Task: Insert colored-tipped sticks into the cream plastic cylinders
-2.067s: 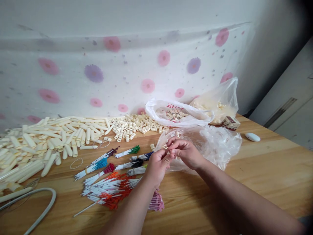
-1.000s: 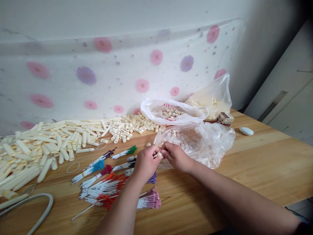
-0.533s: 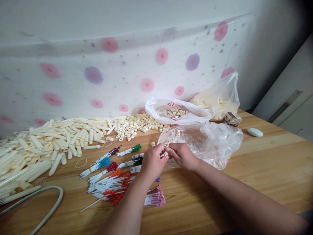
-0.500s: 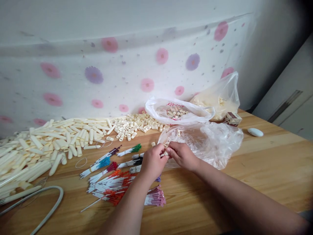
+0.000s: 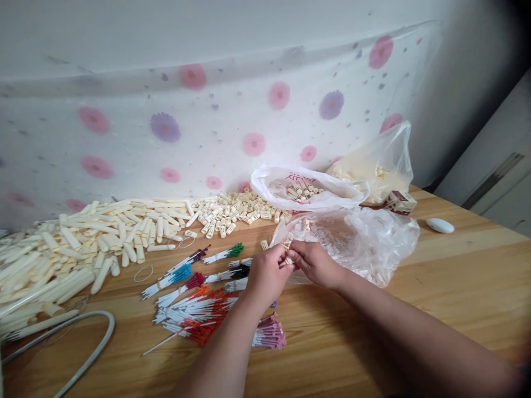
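Wooden table (image 5: 452,276), half-hidden cream piece (image 5: 287,261)

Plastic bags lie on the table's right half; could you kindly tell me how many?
3: a clear bag nearest the right hand, a white bag with red print behind that, a translucent bag at the back right. More may be hidden.

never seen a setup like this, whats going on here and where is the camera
There is no machine: a person works with two bare hands, seen from a camera worn on their head, looking forward and down. On the wooden table, pale tubes are heaped at left, with short slotted pieces beside them. Nearer lie bundles of coloured-tipped white sticks; plastic bags stand further right. The left hand holds a small pale piece. The right hand is right against it; whether it grips anything is hidden.
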Demonstrator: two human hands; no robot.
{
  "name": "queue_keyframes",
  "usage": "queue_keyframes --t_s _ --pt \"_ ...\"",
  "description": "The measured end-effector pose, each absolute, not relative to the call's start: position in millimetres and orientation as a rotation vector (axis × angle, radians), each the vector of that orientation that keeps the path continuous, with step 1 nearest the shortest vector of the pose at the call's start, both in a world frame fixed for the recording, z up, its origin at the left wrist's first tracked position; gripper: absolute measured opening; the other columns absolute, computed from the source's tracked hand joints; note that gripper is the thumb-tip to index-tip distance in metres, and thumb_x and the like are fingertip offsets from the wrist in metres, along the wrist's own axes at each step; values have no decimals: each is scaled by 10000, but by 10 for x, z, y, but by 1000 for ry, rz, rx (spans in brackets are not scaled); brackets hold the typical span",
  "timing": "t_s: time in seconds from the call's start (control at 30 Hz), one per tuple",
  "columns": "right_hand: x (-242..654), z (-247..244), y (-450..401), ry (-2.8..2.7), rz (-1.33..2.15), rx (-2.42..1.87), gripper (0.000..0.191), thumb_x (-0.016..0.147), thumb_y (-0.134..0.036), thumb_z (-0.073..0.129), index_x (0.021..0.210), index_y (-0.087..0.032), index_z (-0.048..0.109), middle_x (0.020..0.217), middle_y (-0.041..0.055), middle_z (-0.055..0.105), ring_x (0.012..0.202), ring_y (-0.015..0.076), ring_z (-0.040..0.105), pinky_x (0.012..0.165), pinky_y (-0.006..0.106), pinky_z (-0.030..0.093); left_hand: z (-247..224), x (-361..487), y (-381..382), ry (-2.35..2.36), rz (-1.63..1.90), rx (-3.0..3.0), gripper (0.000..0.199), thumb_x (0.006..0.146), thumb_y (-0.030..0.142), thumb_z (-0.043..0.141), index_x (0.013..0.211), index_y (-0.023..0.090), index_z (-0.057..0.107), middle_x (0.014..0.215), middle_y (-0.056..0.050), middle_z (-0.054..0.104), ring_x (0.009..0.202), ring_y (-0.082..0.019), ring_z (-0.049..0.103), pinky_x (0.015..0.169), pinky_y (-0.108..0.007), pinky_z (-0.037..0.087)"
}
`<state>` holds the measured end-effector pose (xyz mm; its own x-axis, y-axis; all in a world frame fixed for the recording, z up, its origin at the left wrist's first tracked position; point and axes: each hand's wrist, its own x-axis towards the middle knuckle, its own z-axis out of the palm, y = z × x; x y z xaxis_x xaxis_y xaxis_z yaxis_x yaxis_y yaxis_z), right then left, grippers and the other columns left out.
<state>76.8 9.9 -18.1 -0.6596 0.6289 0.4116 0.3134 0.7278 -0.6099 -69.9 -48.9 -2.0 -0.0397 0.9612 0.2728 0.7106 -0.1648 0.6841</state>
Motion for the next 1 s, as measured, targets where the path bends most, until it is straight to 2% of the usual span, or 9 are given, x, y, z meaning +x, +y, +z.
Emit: queue_keyframes --t_s 0.13,0.3,0.43,0.53,0.63,0.7,0.77,0.9,1.0 --pt "777 -164 84 -2303 578 -705 337 942 -404 336 732 -188 487 650 30 551 595 137 506 560 240 346 6 -719 -497 1760 1040 1890 175 720 250 605 627 173 477 558 56 447 533 -87 365 523 -206 243" --pt "755 -168 74 -2290 692 -680 308 943 -375 341 745 -185 481 656 19 544 591 127 500 555 228 351 3 -742 -488 1751 1018 1917 203 709 224 610 608 176 440 544 61 420 525 -87 358 508 -205 234" --pt "719 -185 60 -2244 677 -817 363 945 -370 347 655 -183 462 583 -3 517 538 110 471 529 217 324 -18 -703 -487 1837 1053 2015 153 729 201 600 628 169 490 597 27 507 575 -105 424 549 -216 262" --pt "739 -161 54 -2229 488 -742 352 947 -349 337 669 -181 470 587 0 508 542 110 463 533 219 317 5 -730 -495 1727 1085 1962 86 751 246 611 749 169 574 722 -13 612 676 -136 523 605 -219 339" --pt "790 -112 80 -2264 257 -564 315 940 -311 347 688 -179 481 621 17 520 577 121 464 557 229 320 41 -823 -501 1371 870 1826 232 837 377 524 868 160 601 799 -45 668 703 -151 576 634 -235 410" --pt "817 -86 107 -2289 226 -492 302 938 -283 355 685 -178 484 646 25 533 594 120 474 570 227 325 54 -886 -499 1215 759 1709 351 888 444 414 851 141 588 757 -61 676 642 -141 579 612 -241 435" --pt "825 -79 123 -2325 260 -478 302 940 -279 358 689 -175 490 666 27 541 605 118 483 576 222 328 54 -922 -494 1214 739 1638 390 897 457 375 780 137 564 662 -52 657 561 -126 560 564 -233 433" --pt "785 -107 100 -2346 379 -665 337 945 -339 357 690 -170 500 641 15 531 586 114 474 559 221 312 7 -900 -470 1387 712 1694 323 867 376 436 661 156 552 540 -2 606 436 -95 486 472 -204 362" --pt "752 -111 73 -2310 586 -779 370 943 -372 365 672 -167 511 610 2 538 552 99 470 538 205 305 -53 -835 -442 1616 771 1880 264 847 292 469 651 168 596 528 7 601 464 -105 504 500 -210 348"
